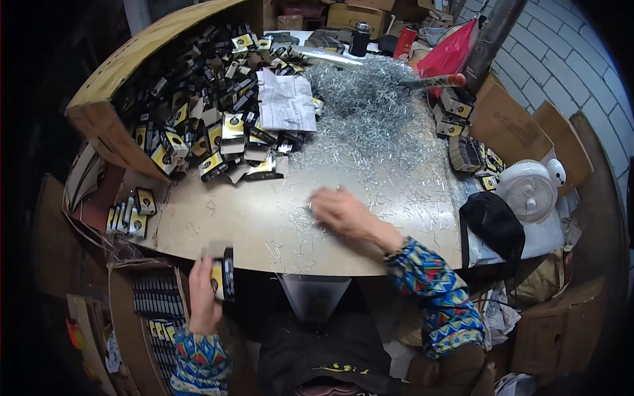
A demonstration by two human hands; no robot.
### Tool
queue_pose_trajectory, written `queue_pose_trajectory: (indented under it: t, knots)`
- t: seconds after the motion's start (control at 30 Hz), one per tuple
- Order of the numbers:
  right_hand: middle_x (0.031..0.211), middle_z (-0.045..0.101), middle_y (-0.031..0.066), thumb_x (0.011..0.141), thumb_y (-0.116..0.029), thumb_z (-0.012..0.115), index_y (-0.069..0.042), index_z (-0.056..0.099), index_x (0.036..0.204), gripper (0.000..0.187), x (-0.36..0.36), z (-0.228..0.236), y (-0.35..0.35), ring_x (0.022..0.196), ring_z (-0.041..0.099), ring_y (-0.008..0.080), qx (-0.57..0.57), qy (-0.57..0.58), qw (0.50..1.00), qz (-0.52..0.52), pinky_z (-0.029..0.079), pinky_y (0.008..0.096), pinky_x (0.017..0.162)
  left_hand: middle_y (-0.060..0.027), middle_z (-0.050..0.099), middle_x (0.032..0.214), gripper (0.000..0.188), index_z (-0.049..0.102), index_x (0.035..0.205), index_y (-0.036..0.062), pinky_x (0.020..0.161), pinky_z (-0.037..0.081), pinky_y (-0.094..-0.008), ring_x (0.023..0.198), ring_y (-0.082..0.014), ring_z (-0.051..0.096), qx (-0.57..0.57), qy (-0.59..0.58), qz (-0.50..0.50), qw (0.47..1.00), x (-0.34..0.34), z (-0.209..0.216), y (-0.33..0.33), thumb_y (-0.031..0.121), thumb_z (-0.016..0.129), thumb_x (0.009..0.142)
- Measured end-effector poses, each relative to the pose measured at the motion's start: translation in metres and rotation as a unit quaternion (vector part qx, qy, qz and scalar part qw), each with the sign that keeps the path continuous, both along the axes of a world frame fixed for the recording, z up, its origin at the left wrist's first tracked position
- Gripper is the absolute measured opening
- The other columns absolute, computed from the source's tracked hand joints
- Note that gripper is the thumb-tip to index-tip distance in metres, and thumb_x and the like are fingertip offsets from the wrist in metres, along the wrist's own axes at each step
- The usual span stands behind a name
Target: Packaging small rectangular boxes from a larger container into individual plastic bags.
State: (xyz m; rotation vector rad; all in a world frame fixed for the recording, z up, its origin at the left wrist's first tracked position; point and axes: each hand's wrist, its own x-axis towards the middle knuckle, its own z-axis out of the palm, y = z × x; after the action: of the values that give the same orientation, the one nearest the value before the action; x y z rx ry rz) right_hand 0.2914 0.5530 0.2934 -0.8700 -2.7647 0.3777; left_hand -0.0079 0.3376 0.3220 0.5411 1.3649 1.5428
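My left hand (203, 290) grips a small black and yellow carton (223, 277) upright, just off the front edge of the table, its top flap raised. My right hand (347, 212) is low over the tabletop (231, 218), slightly blurred, with its fingers curled down and together. What those fingers hold, if anything, is hidden. Thin, shiny metal pieces (300, 244), like small nails or pins, lie scattered around it. Beyond is a large heap of the same metal pieces (370, 99).
Small cartons (224, 132) pile up inside a big cardboard box (99, 132) at left; a printed sheet (286, 102) lies on them. Filled cartons (465, 155), a white fan (528, 191) and a black cloth-like item (492, 224) are at right. Below left stands a box of packed cartons (122, 317).
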Motion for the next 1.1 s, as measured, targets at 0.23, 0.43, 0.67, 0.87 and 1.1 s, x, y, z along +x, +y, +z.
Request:
queue_pose_trajectory:
  t: [0.23,0.43,0.67,0.87,1.1]
  knots:
    - [0.150,0.038,0.0188,0.098,-0.035,0.054,-0.003,0.045,0.138,0.052,-0.004,-0.006,-0.037,0.142,0.029,0.0378,-0.081,0.142,0.981,-0.106,0.023,0.0530,0.116,-0.0029,0.060,0.110,0.031,0.050,0.129,0.0192,0.077,0.055,-0.0496,0.099,-0.0213,0.062,-0.185,-0.239,-0.077,0.950,0.040,-0.099,-0.087,0.035,0.042,0.103]
    - [0.148,0.042,0.0163,0.098,-0.043,0.049,-0.009,0.047,0.138,0.053,-0.067,0.003,-0.077,0.142,0.031,0.0347,0.126,0.023,0.984,0.125,0.021,0.0597,0.115,-0.0029,0.063,0.099,0.025,0.059,0.118,0.0053,0.074,0.048,-0.0258,0.088,-0.0106,0.059,-0.253,-0.056,-0.148,0.954,0.091,-0.137,-0.099,0.016,0.060,0.095]
    - [0.147,0.042,0.0194,0.096,-0.026,0.057,-0.002,0.053,0.132,0.043,0.004,-0.001,-0.047,0.138,0.038,0.0364,-0.003,0.100,0.994,-0.037,0.024,0.0572,0.114,-0.0014,0.064,0.100,0.024,0.059,0.112,0.0044,0.061,0.044,-0.0192,0.077,-0.0074,0.057,-0.187,-0.139,-0.254,0.939,0.107,-0.137,-0.106,0.014,0.066,0.091]
    - [0.147,0.037,0.0282,0.100,-0.032,0.046,0.010,0.037,0.139,0.058,-0.028,-0.025,-0.071,0.141,0.031,0.0402,0.070,0.052,0.978,-0.190,0.022,0.0498,0.117,-0.0028,0.065,0.098,0.022,0.060,0.111,0.0061,0.066,0.051,-0.0223,0.084,-0.0091,0.064,-0.183,-0.226,-0.163,0.943,0.132,-0.132,-0.105,0.010,0.067,0.090]
    - [0.141,0.039,0.0349,0.097,-0.019,0.052,0.015,0.038,0.135,0.053,-0.051,-0.008,-0.174,0.137,0.032,0.0485,0.048,0.075,0.977,-0.195,0.029,0.0521,0.113,-0.0039,0.066,0.094,0.021,0.059,0.109,0.0045,0.065,0.051,-0.0222,0.082,-0.0099,0.064,-0.228,-0.188,-0.066,0.953,0.147,-0.112,-0.108,0.006,0.066,0.089]
